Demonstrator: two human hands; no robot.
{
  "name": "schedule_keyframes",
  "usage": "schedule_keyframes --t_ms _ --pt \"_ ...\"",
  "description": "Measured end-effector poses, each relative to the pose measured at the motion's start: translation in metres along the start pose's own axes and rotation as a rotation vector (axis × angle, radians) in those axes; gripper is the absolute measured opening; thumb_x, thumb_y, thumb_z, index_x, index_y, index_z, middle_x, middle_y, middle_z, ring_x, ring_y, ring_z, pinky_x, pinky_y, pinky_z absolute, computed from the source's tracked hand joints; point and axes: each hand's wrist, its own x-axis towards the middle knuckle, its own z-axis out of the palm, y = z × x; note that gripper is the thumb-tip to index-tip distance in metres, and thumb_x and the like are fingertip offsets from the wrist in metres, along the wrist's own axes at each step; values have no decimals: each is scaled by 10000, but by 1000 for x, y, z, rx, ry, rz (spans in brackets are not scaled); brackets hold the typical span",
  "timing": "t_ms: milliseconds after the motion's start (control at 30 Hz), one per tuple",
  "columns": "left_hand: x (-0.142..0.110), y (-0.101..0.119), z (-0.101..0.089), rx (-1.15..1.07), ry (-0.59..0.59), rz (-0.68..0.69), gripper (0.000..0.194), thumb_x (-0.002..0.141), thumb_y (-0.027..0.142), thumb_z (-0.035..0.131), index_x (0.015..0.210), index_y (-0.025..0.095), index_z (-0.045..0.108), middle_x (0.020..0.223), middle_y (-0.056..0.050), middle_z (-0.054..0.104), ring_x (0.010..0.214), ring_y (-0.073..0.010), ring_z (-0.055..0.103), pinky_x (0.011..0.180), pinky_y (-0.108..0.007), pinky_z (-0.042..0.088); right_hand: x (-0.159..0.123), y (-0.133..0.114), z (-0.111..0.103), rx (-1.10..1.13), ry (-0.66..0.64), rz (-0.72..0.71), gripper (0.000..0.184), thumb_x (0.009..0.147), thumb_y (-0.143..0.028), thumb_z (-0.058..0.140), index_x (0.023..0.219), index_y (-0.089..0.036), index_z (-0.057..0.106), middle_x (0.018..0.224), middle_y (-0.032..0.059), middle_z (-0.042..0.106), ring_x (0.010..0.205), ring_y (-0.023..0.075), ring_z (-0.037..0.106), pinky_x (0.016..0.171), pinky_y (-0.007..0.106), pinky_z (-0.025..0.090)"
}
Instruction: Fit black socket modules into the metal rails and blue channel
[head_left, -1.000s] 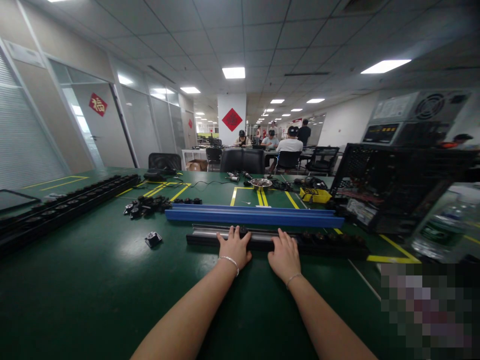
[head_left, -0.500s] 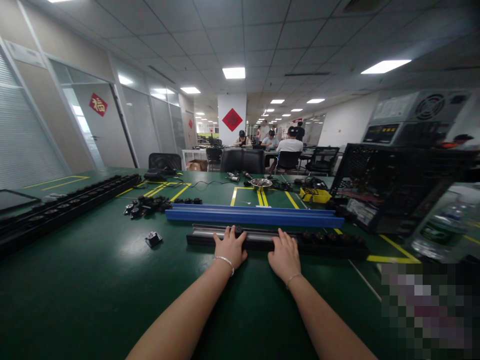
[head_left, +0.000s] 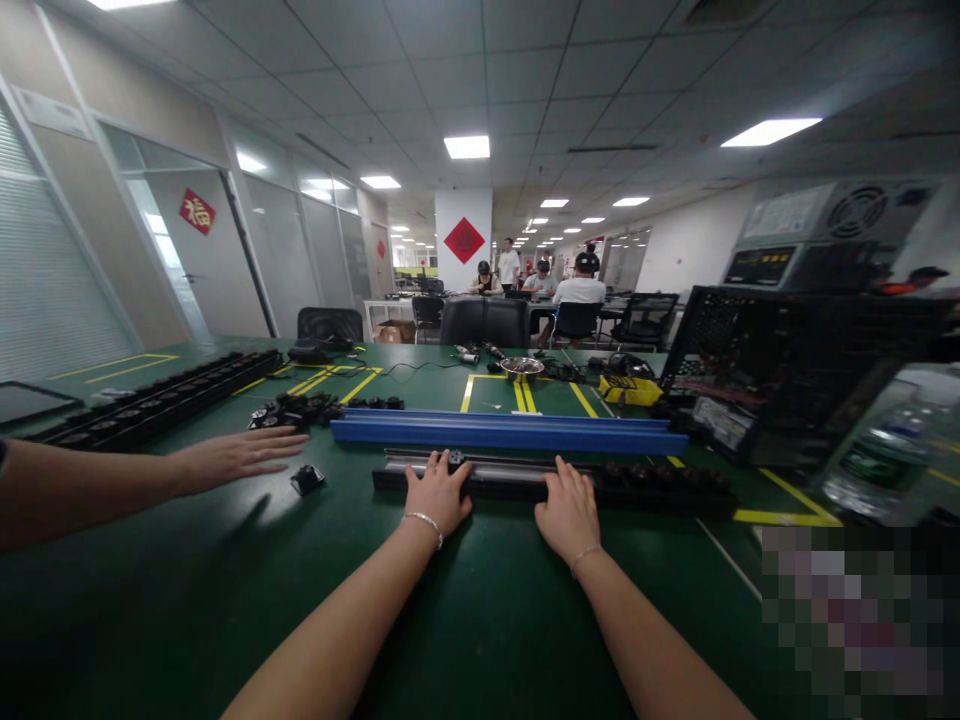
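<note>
A long black rail [head_left: 517,492] with a silvery inner strip lies across the table before me. My left hand [head_left: 439,497] has its fingers around a small black part [head_left: 455,459] on the rail's left half. My right hand [head_left: 568,505] grips the rail right of its middle, fingers over the far edge. Several black round-topped parts [head_left: 660,478] sit along the rail's right end. Left of the rail, one loose black part [head_left: 306,480] rests on the table. A co-worker's hand [head_left: 240,456] reaches in from the left, fingers stretched out, above the table.
Behind the rail lies a long blue channel [head_left: 510,432]. A pile of black parts [head_left: 300,410] and another loaded black rail [head_left: 165,400] are on the left. A metal bowl [head_left: 522,368], yellow case [head_left: 630,390], computer case [head_left: 795,370] and water bottle [head_left: 877,455] stand farther off.
My left hand has slid left along the rail together with the small black part. My right hand stays put. A co-worker's arm has come into view at the left.
</note>
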Motion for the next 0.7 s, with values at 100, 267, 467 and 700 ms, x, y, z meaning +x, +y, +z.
schedule_keyframes --t_ms 100,267,467,700 --pt "0 -1 -1 -4 -10 -1 568 757 442 469 1312 360 376 1437 -101 330 1329 -344 217 956 -673 196 0 -1 0 0 0 2 426 702 -138 428 1103 -125 571 1418 131 340 1311 244 256 1080 399 128" --pt "-1 -5 -1 -11 -10 -16 551 760 427 468 1301 349 395 1439 -113 324 1327 -337 230 954 -671 199 0 0 1 -5 13 -1 422 700 -135 428 1096 -128 574 1412 128 351 1309 245 264 1075 409 147" --pt "-3 -15 -2 -5 -16 -41 549 763 417 464 1305 356 391 1444 -99 320 1327 -339 231 957 -672 196 1 0 1 2 7 2 410 704 -138 431 1088 -127 576 1414 126 347 1307 242 263 1078 402 134" --pt "-4 -24 2 12 14 -65 548 757 420 466 1298 359 401 1435 -99 337 1321 -337 243 960 -673 184 0 0 1 8 21 2 422 691 -133 435 1087 -120 577 1407 125 357 1296 241 275 1078 396 129"
